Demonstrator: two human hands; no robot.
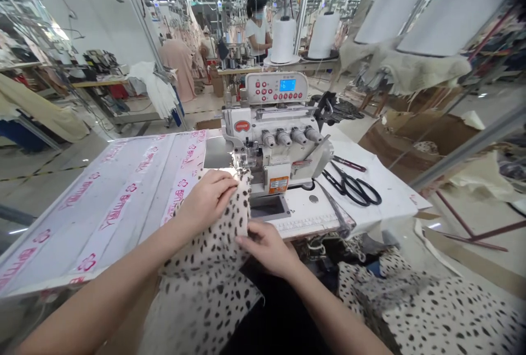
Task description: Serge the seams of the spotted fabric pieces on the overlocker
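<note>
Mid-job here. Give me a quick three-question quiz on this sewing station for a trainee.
1. Which lies nearer the presser foot of the overlock machine on the spotted fabric: the left hand or the right hand?
2. True or false: the black-handled scissors lie on the white table to the right of the machine.
3. How many round knobs stand in the row on the machine's front?

Key: 1 left hand; 2 true; 3 four.
</note>
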